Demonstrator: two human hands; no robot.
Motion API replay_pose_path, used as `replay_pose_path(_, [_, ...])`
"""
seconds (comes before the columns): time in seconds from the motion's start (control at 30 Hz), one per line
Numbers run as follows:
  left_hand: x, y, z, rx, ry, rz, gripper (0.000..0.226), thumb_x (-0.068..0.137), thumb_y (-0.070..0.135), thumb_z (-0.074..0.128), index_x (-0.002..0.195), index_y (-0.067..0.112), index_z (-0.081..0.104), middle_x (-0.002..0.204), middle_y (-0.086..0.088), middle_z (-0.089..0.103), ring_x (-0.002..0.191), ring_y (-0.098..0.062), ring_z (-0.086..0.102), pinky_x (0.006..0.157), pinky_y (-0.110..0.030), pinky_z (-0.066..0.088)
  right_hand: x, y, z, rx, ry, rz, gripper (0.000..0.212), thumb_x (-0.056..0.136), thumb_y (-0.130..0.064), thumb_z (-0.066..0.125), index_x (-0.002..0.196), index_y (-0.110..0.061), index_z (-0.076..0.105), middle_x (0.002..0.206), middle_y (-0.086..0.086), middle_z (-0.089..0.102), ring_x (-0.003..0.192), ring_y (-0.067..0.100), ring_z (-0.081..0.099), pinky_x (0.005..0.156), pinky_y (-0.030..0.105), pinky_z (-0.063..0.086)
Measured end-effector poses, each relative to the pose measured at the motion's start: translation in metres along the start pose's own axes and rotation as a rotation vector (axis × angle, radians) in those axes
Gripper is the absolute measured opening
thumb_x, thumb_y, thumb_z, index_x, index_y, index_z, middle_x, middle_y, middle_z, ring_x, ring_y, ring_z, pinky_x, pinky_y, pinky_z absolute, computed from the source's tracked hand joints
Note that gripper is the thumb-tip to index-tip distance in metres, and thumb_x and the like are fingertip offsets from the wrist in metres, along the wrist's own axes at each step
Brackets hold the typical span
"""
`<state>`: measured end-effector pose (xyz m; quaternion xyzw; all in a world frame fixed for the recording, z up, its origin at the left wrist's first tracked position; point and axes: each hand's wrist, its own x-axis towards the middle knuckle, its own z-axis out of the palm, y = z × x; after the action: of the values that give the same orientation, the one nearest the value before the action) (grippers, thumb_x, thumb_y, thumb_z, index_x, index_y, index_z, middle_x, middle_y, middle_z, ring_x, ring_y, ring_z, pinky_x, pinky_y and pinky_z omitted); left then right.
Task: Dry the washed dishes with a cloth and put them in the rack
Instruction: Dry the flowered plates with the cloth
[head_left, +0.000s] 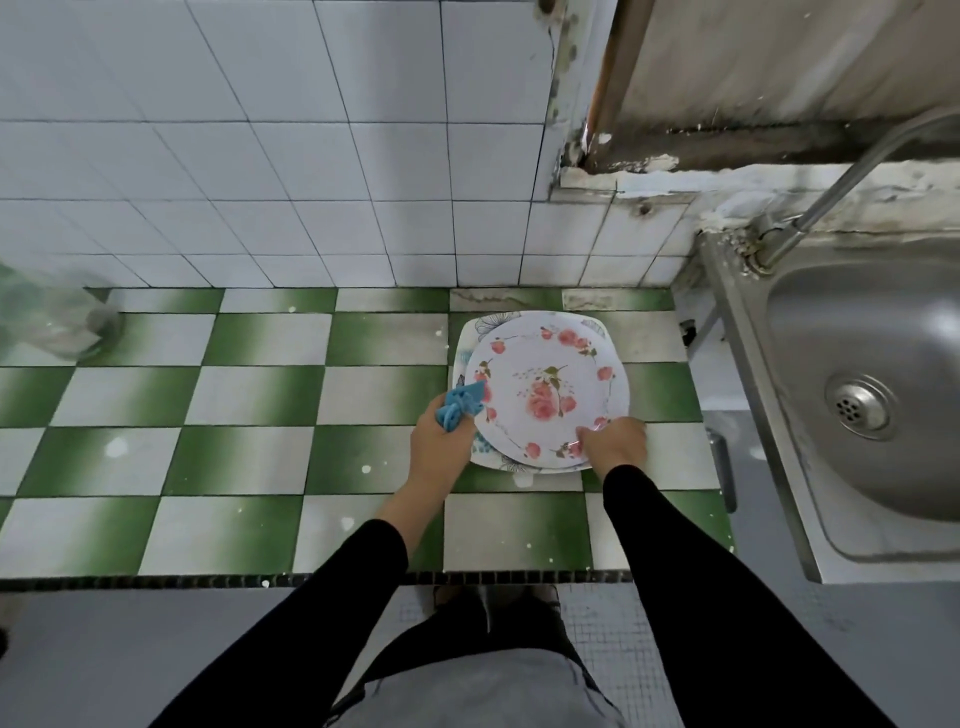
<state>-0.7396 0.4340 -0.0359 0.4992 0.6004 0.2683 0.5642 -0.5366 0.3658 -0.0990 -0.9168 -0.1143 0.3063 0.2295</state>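
Note:
A round white plate with pink roses lies on top of a stack of plates on the green-and-white tiled counter. Under it shows the corner of a squarish plate with a blue pattern. My left hand grips a bunched blue cloth at the left rim of the rose plate. My right hand pinches the near right rim of that plate, fingers curled over its edge. No rack is in view.
A steel sink with a drain and a bent tap stands to the right of the counter. A clear plastic bag or container sits blurred at the far left. White wall tiles rise behind the counter.

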Motion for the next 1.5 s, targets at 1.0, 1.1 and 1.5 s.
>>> replay_pose_path(1.0, [-0.011, 0.004, 0.013, -0.02, 0.156, 0.006, 0.006, 0.096, 0.016, 0.058, 0.102, 0.015, 0.055, 0.083, -0.001, 0.058, 0.073, -0.012, 0.055, 0.054, -0.012, 0.044, 0.011, 0.015, -0.046, 0.415, -0.106, 0.185, 0.052, 0.083, 0.004, 0.065, 0.128, 0.0, 0.038, 0.119, 0.017, 0.059, 0.11, 0.034, 0.063, 0.084, 0.04, 0.058])
replay_pose_path(1.1, [-0.01, 0.001, 0.016, -0.067, 0.152, -0.009, 0.01, 0.096, 0.017, 0.059, 0.106, 0.018, 0.054, 0.092, -0.004, 0.061, 0.082, -0.018, 0.059, 0.063, -0.02, 0.047, 0.014, 0.02, -0.049, 0.479, -0.129, 0.194, 0.055, 0.077, 0.005, 0.065, 0.128, 0.0, 0.044, 0.121, 0.019, 0.063, 0.105, 0.034, 0.066, 0.082, 0.046, 0.061])
replay_pose_path(1.5, [-0.003, 0.004, 0.019, -0.164, 0.128, 0.031, 0.013, 0.1, 0.02, 0.052, 0.113, 0.02, 0.054, 0.098, -0.006, 0.063, 0.089, -0.02, 0.062, 0.075, -0.031, 0.054, -0.013, 0.016, -0.068, 0.742, -0.211, 0.09, 0.034, 0.091, 0.002, 0.055, 0.123, -0.008, 0.06, 0.117, 0.012, 0.068, 0.105, 0.029, 0.066, 0.08, 0.037, 0.058])
